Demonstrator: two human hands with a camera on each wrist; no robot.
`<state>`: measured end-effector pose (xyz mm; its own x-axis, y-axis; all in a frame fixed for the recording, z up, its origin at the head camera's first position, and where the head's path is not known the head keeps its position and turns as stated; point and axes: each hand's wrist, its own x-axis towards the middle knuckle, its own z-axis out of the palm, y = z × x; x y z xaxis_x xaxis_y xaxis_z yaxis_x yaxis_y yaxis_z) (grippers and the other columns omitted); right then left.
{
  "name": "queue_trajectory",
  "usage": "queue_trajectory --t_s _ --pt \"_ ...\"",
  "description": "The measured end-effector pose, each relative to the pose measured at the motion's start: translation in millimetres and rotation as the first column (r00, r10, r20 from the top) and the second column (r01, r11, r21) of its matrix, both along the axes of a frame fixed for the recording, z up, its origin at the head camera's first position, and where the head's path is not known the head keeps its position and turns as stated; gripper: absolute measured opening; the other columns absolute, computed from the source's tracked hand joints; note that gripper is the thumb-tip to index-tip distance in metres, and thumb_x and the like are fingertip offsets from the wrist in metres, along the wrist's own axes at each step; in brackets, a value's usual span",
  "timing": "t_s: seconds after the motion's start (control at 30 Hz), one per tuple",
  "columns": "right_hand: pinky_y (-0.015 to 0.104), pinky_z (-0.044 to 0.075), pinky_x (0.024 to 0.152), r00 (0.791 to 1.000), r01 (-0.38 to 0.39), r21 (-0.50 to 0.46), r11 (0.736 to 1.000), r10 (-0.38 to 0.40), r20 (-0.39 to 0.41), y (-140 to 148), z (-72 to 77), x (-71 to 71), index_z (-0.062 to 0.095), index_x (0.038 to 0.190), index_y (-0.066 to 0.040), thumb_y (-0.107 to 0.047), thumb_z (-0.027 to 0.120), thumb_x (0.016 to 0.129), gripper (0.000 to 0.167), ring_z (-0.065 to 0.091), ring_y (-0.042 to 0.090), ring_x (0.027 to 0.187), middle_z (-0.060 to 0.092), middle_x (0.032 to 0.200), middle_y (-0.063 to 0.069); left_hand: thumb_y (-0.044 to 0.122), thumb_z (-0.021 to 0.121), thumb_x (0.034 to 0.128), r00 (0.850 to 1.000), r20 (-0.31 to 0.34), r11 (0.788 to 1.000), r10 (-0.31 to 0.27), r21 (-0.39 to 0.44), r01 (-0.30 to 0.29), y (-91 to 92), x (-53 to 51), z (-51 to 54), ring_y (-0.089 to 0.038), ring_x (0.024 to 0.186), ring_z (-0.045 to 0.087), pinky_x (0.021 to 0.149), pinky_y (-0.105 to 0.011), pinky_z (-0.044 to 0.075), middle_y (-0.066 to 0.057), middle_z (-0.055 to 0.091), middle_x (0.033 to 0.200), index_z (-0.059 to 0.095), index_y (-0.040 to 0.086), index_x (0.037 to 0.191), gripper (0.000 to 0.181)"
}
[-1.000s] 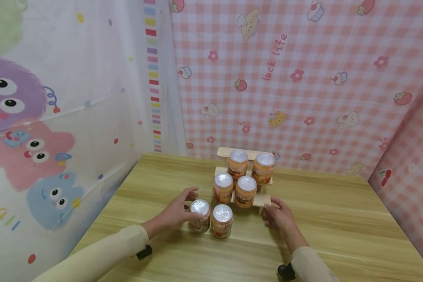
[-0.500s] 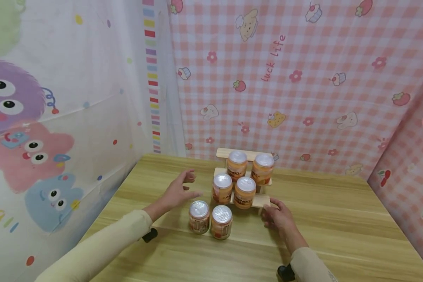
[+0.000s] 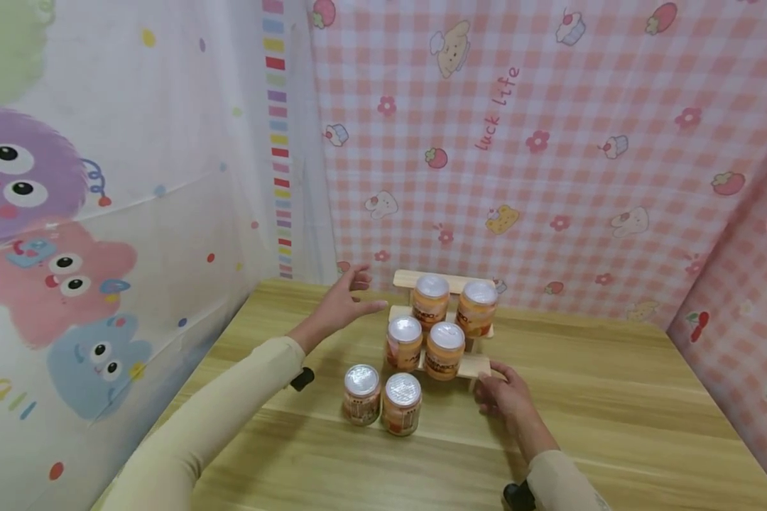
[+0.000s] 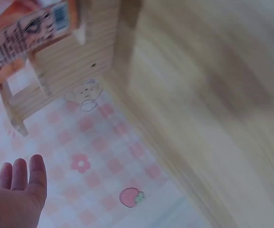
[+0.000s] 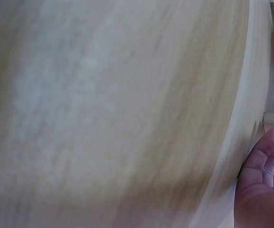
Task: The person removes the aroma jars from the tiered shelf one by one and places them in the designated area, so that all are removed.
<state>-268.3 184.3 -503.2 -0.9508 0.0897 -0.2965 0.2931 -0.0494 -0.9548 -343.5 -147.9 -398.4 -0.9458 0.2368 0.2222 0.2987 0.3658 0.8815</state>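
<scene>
A stepped wooden rack (image 3: 473,366) stands at the back of the table, bearing several orange cans with silver lids, among them a lower-step can (image 3: 444,360) and a middle-step can (image 3: 476,318). Two similar cans, a left one (image 3: 361,406) and a right one (image 3: 402,413), stand upright on the table before it. My left hand (image 3: 340,306) hovers left of the rack, fingers spread, holding nothing; the left wrist view shows its fingers apart from the rack's end. With thumb and fingers, my right hand (image 3: 513,403) holds the right end of the lowest step; its grip is partly hidden.
The wood-grain table (image 3: 613,411) reaches back to a pink checked cloth (image 3: 550,177). A white cartoon-printed cloth (image 3: 185,213) hangs along the left side, and another patterned cloth (image 3: 741,312) at the right.
My left hand has let go of the left can on the table and moved up and back, to beside the rack's upper left. The right hand stays at the lowest step.
</scene>
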Motion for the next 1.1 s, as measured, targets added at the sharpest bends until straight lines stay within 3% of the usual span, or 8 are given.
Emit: queue_trajectory --t_s 0.27,0.5,0.67,1.1 --pt "0.028 0.053 0.058 1.0 -0.003 -0.003 1.0 0.003 -0.011 0 2.1 0.1 0.037 0.143 -0.001 -0.009 0.059 0.099 0.051 0.06 0.011 0.07 0.061 0.082 0.001 0.029 0.083 0.0825 0.998 0.029 0.997 -0.053 0.057 0.051 27.2 -19.9 10.0 -0.031 0.13 0.045 0.102 -0.044 0.044 -0.014 0.044 0.144 0.032 0.02 0.154 0.088" --pt "0.029 0.053 0.059 1.0 -0.008 -0.006 1.0 0.008 -0.01 0 3.0 0.6 0.036 0.144 -0.001 -0.009 0.059 0.099 0.052 0.06 0.012 0.071 0.061 0.084 0.001 0.033 0.084 0.0804 0.992 0.068 0.994 -0.104 0.035 0.102 48.2 -22.8 17.3 -0.027 0.126 0.049 0.098 -0.042 0.048 -0.01 0.047 0.138 0.034 0.016 0.152 0.089" --pt "0.029 0.053 0.059 1.0 -0.01 -0.01 1.0 0.01 -0.004 0 3.0 0.9 0.035 0.145 -0.002 -0.011 0.06 0.099 0.053 0.06 0.012 0.072 0.061 0.085 0.002 0.032 0.085 0.0793 0.991 0.068 0.993 -0.119 0.0 0.119 59.0 -23.6 15.6 -0.025 0.122 0.051 0.095 -0.04 0.05 -0.009 0.049 0.136 0.034 0.014 0.152 0.091" --pt "0.03 0.053 0.06 1.0 -0.005 0.0 1.0 0.005 -0.007 1 0.0 0.1 0.035 0.147 -0.002 -0.015 0.062 0.099 0.056 0.061 0.014 0.073 0.062 0.087 0.001 0.034 0.085 0.0797 0.984 0.08 0.983 -0.157 -0.086 0.164 73.4 -22.7 10.1 -0.026 0.124 0.051 0.102 -0.042 0.044 -0.01 0.051 0.136 0.035 0.013 0.151 0.09"
